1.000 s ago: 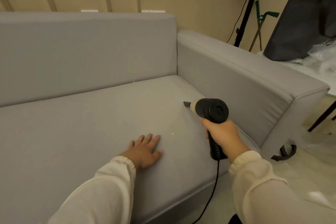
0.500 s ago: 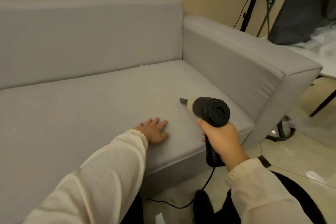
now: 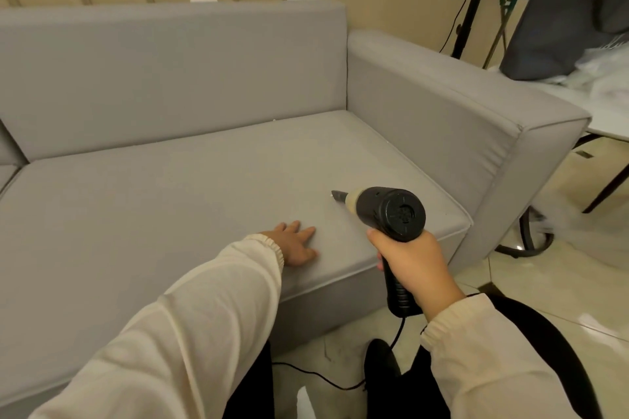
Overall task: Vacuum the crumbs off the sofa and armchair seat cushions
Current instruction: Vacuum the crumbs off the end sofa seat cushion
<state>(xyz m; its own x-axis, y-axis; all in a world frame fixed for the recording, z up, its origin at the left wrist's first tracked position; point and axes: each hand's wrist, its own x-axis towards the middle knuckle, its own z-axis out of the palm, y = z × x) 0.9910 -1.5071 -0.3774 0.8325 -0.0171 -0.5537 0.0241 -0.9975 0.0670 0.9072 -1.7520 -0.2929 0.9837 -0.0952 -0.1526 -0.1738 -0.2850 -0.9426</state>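
While the right hand (image 3: 413,262) grips the handheld vacuum (image 3: 388,214) and the left hand (image 3: 296,241) rests flat, fingers straight, on the seat cushion (image 3: 170,201), its nozzle should skim slowly toward the sofa's armrest (image 3: 442,105).

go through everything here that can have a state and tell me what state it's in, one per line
Left hand: flat, fingers straight, resting on the seat cushion.
Right hand: gripping the handheld vacuum.
Handheld vacuum: nozzle tip at the cushion beside a white crumb.
Cord: slack on the floor.

A black handheld vacuum (image 3: 386,213) points its narrow nozzle down-left onto the grey sofa seat cushion (image 3: 190,187), near its right front corner.
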